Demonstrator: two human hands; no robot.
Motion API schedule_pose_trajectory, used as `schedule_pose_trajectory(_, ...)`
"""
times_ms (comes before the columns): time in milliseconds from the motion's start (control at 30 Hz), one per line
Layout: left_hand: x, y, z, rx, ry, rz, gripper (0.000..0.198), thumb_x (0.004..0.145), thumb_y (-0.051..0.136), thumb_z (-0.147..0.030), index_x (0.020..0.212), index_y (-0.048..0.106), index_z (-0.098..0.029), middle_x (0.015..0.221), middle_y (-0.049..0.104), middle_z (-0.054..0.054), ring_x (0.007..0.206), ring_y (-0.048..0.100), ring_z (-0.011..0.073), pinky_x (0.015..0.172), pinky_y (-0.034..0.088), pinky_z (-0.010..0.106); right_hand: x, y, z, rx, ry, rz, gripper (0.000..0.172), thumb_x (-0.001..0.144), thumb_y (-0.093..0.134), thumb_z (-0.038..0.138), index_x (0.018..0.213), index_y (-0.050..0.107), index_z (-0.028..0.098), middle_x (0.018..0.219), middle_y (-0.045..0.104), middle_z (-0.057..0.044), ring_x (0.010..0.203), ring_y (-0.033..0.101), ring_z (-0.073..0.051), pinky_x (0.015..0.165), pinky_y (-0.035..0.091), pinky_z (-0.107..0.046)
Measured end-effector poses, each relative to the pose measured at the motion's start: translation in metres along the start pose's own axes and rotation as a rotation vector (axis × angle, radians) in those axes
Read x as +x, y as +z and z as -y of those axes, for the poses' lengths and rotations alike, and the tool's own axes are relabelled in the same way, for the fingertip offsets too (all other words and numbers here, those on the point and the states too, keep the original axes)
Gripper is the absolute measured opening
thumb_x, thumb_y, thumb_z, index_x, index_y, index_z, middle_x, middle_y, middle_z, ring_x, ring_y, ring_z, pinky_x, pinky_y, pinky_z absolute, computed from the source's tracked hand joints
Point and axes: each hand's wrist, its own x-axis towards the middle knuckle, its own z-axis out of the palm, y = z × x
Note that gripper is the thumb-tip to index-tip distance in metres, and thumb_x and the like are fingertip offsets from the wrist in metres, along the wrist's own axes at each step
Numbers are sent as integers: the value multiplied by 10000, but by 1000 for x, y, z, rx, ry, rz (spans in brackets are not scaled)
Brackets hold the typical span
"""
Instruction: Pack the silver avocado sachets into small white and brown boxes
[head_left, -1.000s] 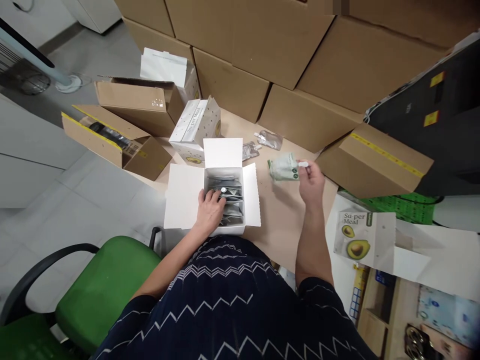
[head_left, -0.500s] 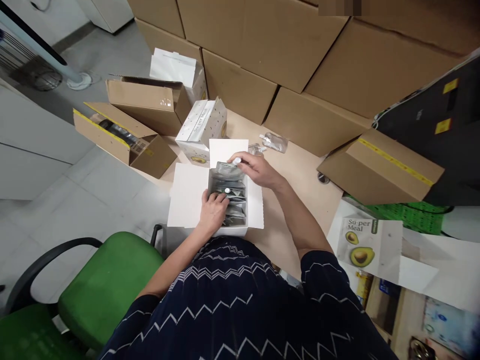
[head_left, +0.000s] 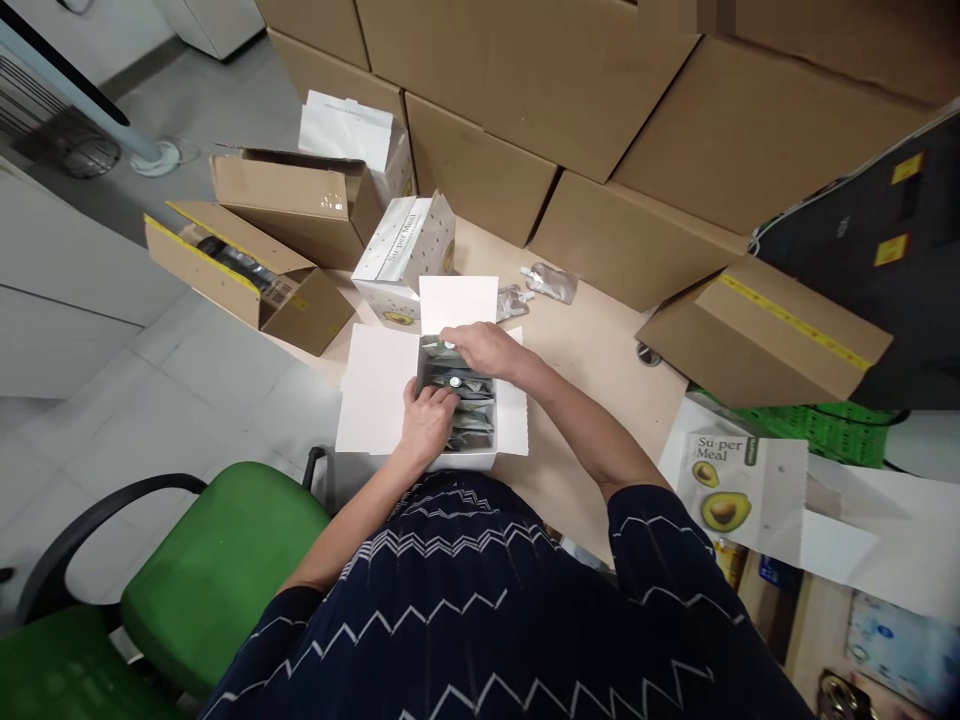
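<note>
An open white carton (head_left: 472, 461) stands at the table's front edge, its flaps folded outward. Several silvery-green spouted pouches (head_left: 474, 420) are packed upright in a row inside it. My left hand (head_left: 427, 418) is closed over the carton's left wall, thumb on the flap side and bent fingers reaching in against the pouches, close to a white cap (head_left: 455, 382). At the far end of the row, my right hand (head_left: 484, 350) pinches a spouted pouch (head_left: 432, 345) near its white cap. That pouch is mostly hidden by the hand and the carton.
Two clear pouches (head_left: 551, 283) lie on the table (head_left: 600, 400) behind the carton. A closed printed box (head_left: 401, 250) and open brown boxes (head_left: 292, 205) stand at the left. Stacked brown cartons (head_left: 480, 150) line the back. A green chair (head_left: 225, 560) stands at lower left.
My right hand has moved left and lowered the spouted pouch into the far end of the carton. The left hand has stayed in place.
</note>
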Motion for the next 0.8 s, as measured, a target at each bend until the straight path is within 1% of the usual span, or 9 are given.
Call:
schedule_pose_trajectory(67,-1,0,0,0,6,-7,294,936,469,-113,1003,724,-244,1141,753,54,1004,639,250,1140,288,584,-2,9,-2,5,-16,2,330,949,433,121,1180,652,209,1122,737,-73,1011,655,-204,788,389,-266)
schedule_pose_trajectory(200,-2,1,1,-10,29,-11,284,930,475,-111,988,722,-238,1132,752,60,1009,635,253,1142,277,587,-1,32,-10,-90,118,187,345,935,444,117,1176,682,185,1072,747,-115,971,679,-247,769,415,-299)
schedule_pose_trajectory(233,-2,1,1,-13,33,-11,281,927,479,-109,984,721,-239,1128,752,60,1007,634,251,1143,276,583,1,36,-12,-112,146,209,344,933,451,116,1177,686,176,1074,747,-127,974,683,-259,767,422,-305)
schedule_pose_trajectory(300,-2,1,2,-19,37,-9,281,922,485,-105,978,721,-246,1127,753,54,1003,633,246,1147,271,575,6,41,-13,-126,167,203,326,939,466,127,1171,692,166,1107,745,-138,1012,683,-271,785,438,-308)
schedule_pose_trajectory(400,-2,0,3,-24,25,-7,290,919,482,-100,978,720,-255,1139,754,44,1003,637,243,1150,264,574,16,37,-11,-120,159,223,288,954,492,160,1152,701,157,1148,744,-142,1053,682,-268,811,462,-299)
schedule_pose_trajectory(500,-1,1,3,-28,11,-5,300,919,476,-98,990,722,-254,1150,754,48,1011,640,246,1148,259,584,25,27,-7,-131,162,316,293,959,502,177,1177,696,150,1173,740,-155,1042,695,-273,787,484,-298)
schedule_pose_trajectory(667,1,2,3,-37,10,-8,296,915,489,-102,1011,729,-247,1159,754,62,1040,643,262,1132,267,606,36,21,1,-157,195,400,319,926,531,116,1201,693,112,1198,733,-178,1056,705,-293,784,508,-310)
schedule_pose_trajectory(733,1,1,3,-37,6,-9,304,913,487,-99,1011,731,-251,1163,754,60,1050,642,267,1126,269,612,38,22,2,-156,207,414,316,913,554,102,1195,696,100,1192,734,-186,1054,710,-301,796,515,-318)
schedule_pose_trajectory(800,0,0,4,-33,6,-22,313,919,480,-102,1027,730,-256,1181,750,60,1057,639,268,1123,270,614,38,23,0,-142,195,395,326,915,556,110,1214,685,107,1188,736,-185,1055,713,-298,795,517,-316)
